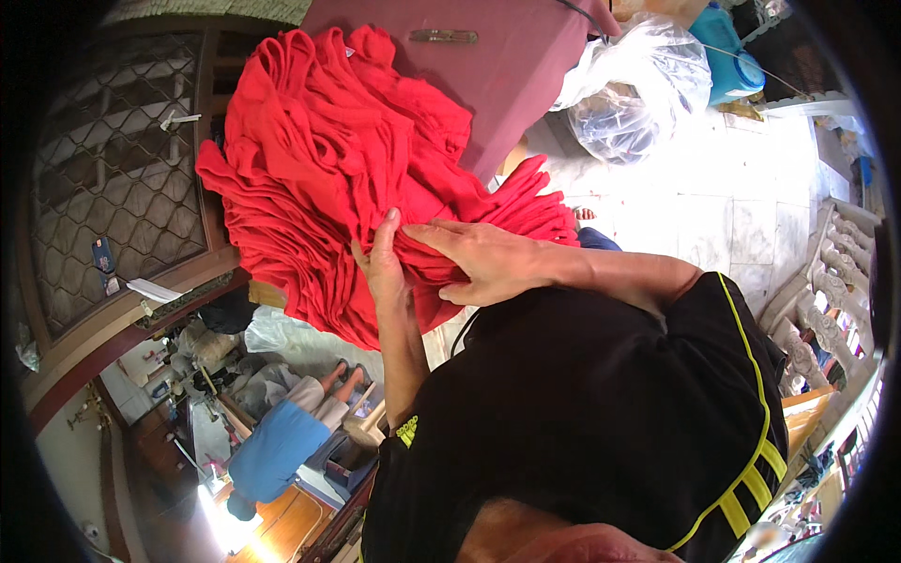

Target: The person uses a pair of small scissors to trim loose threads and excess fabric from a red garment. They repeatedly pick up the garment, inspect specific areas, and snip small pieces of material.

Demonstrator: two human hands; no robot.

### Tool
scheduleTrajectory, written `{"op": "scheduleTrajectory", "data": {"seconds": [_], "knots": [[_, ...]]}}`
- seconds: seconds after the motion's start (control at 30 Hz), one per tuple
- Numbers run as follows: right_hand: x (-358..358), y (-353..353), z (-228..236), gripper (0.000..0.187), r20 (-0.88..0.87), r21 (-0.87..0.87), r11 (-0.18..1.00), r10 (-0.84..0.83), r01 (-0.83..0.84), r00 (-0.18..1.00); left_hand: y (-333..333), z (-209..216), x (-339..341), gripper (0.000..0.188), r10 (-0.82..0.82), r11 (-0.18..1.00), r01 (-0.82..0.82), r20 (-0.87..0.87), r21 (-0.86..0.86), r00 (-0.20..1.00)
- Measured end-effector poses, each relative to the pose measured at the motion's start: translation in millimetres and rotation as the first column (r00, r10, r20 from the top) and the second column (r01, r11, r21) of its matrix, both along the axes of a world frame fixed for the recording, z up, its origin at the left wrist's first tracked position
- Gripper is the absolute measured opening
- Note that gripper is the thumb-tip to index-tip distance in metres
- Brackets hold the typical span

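Observation:
A big heap of red garments (319,150) lies layered in many folds over the table's near corner and hangs down towards me. My left hand (383,267) is at the near side of the heap, with some of its fingers hidden among the folds; it appears to grip the red cloth. Beside it, my right hand (483,261) rests on the cloth with fingers stretched to the left and the thumb apart. Its fingertips come close to my left hand.
The table has a maroon cover (507,75) with a small thread snipper (444,36) on it. Clear plastic bags (624,103) and a teal container (729,61) stand at the far right. A metal lattice gate (117,178) is at left. Lower left, a person in blue (282,450) sits at a lit worktable.

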State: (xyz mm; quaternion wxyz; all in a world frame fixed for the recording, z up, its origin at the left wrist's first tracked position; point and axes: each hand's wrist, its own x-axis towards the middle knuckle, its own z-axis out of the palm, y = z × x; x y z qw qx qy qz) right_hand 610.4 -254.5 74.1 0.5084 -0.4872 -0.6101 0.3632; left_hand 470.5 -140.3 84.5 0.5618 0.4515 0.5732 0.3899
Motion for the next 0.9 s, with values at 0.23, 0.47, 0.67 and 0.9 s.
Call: {"op": "scheduleTrajectory", "data": {"seconds": [0.23,0.47,0.67,0.9], "knots": [[44.2,17.4,-48.2,0.056,0.126,0.193,0.8,-0.594,0.568,0.795,-2.9,19.1,5.4,0.056,0.001,0.999,-0.006,0.118,0.043,0.993],[32.8,14.5,-58.8,0.05,-0.131,-0.422,0.891,-0.244,0.169,0.961,-9.0,10.7,9.1,0.068,-0.067,0.995,0.052,0.193,0.082,0.979],[-1.4,8.5,-35.2,0.05,-0.193,0.185,0.971,-0.115,0.151,0.974,-20.2,17.8,17.3,0.068,0.05,0.999,-0.047,0.127,-0.025,0.991],[-19.0,19.7,-24.9,0.045,-0.198,0.189,0.981,-0.008,0.046,0.98,-4.6,8.0,-5.0,0.063,-0.188,0.981,0.185,0.07,0.052,0.98]]}}
